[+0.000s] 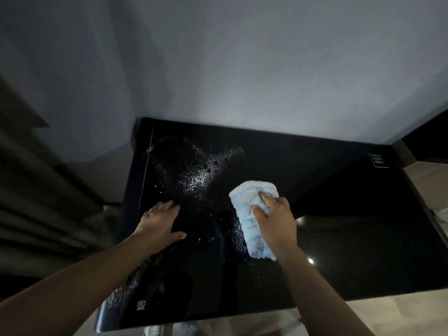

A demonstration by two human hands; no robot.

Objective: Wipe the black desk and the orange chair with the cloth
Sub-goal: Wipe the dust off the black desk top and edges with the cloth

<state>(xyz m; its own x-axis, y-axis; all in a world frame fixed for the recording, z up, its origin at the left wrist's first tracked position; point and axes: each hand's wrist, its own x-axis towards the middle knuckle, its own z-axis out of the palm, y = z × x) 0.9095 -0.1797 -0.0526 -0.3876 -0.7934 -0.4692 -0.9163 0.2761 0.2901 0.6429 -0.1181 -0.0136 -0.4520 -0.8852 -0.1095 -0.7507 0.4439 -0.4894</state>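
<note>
We see the black desk [339, 214] against the wall [242, 69]. On its middle lies the light blue cloth [252, 214], and the right hand [276, 219] grips it. Left of the cloth, the left hand [160, 224] lies flat with fingers straight, near white specks [196, 180].

A pale grey wall [242, 69] rose at the back of the scene. Dark, folded curtains [36, 190] hung at the left. Light wood-toned floor [388, 316] showed at the lower right, and a dark opening [429, 139] sat at the far right edge.
</note>
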